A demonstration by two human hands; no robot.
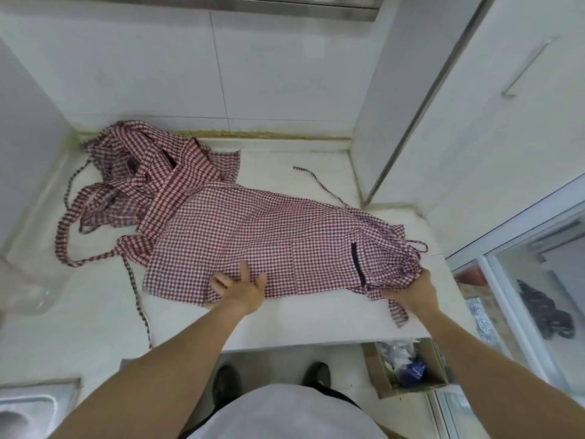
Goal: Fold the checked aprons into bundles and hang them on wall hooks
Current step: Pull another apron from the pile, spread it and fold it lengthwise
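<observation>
A red-and-white checked apron [253, 236] lies spread across the white counter [300, 324], with a dark-trimmed pocket slit near its right end. My left hand [242, 288] rests flat on the apron's near edge, fingers apart. At the apron's right end, my right hand [414, 288] is closed on gathered cloth. A second checked apron [139, 172] lies crumpled in the back left corner, its straps [66, 226] looping over the counter. No wall hook is in view.
White tiled walls enclose the counter at the back and left. A white cabinet [474, 122] with a bar handle stands at the right. A cardboard box [408, 369] of items sits on the floor below. A steel sink [28, 410] shows at bottom left.
</observation>
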